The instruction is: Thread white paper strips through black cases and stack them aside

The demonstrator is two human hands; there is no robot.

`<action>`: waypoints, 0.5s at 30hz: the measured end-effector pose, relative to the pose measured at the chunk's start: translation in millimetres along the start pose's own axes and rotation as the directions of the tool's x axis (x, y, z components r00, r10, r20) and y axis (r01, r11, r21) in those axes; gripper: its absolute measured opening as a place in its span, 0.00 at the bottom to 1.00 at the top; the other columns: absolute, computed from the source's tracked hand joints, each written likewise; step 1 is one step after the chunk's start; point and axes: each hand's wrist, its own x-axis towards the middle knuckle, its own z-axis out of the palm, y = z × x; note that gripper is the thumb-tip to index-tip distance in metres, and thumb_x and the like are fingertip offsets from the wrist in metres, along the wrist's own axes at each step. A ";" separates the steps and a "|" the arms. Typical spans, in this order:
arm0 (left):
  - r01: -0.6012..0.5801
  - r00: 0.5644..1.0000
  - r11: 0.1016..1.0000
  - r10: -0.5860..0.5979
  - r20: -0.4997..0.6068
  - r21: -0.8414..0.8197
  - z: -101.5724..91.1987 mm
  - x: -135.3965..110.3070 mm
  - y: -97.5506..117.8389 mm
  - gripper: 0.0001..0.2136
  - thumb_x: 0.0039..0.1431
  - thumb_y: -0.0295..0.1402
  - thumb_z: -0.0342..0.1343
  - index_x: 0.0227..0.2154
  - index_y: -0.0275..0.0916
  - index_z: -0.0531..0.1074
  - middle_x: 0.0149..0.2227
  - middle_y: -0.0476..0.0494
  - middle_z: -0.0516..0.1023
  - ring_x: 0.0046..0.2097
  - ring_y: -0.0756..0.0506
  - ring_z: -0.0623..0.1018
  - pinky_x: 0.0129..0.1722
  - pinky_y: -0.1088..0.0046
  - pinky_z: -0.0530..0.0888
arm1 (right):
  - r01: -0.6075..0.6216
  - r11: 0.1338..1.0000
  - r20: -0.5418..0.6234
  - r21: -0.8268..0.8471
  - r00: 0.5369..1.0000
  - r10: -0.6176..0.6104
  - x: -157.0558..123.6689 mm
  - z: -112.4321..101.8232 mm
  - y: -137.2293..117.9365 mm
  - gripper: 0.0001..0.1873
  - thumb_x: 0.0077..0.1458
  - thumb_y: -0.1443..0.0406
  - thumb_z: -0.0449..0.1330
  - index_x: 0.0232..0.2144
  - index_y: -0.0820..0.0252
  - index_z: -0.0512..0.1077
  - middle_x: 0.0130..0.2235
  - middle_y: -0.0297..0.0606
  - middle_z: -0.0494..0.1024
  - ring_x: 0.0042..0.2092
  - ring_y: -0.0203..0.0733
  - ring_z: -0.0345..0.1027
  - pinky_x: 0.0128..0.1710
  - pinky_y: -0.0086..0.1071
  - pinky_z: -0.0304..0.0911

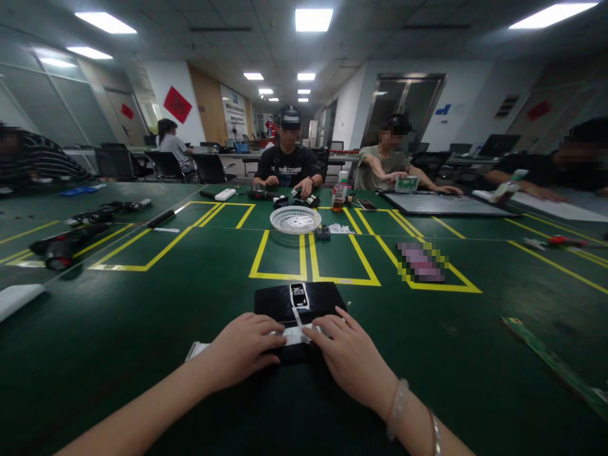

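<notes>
A black, flat, box-like object point(275, 303) lies on the green table in front of me. It has a white-edged rectangular opening point(299, 295) with dark parts inside. Across its near part runs a white strip point(292, 335), and a thin pale piece stands up from it toward the opening. My left hand point(249, 347) has its fingers closed over the strip from the left, thumb nearer me. From the right, my right hand point(344, 351) holds the strip, its index finger pressed near the middle. The undersides of the fingers are hidden. A white end point(196, 350) pokes out beside my left wrist.
Beyond the box are a white round basket point(295, 220), a small black block point(323, 233) and a bottle point(339, 195). A blurred-out phone-like item point(420, 261) and a green circuit-board strip point(546, 358) lie right. Black flashlight-like tools point(64, 247) lie left. Several people sit around.
</notes>
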 end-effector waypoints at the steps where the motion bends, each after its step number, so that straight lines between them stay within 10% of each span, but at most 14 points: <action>1: 0.000 1.000 1.000 0.000 -0.003 0.001 0.7 0.8 0.2 0.13 0.63 0.31 0.58 0.50 0.46 0.73 0.54 0.45 0.74 0.54 0.40 0.74 0.52 0.61 0.71 | 0.000 1.000 0.005 0.002 1.000 0.000 -0.4 0.6 0.3 0.25 0.59 0.75 0.52 0.55 0.51 0.68 0.52 0.41 0.73 0.54 0.46 0.66 0.64 0.53 0.47; 15: 0.033 0.999 0.999 -0.033 -0.014 -0.009 -0.6 5.2 5.2 0.13 0.65 0.27 0.51 0.50 0.43 0.73 0.51 0.45 0.77 0.51 0.41 0.76 0.49 0.63 0.72 | -0.044 0.995 -0.042 0.095 0.998 0.048 0.5 2.5 4.2 0.21 0.61 0.67 0.58 0.56 0.56 0.66 0.52 0.42 0.75 0.53 0.47 0.68 0.61 0.51 0.56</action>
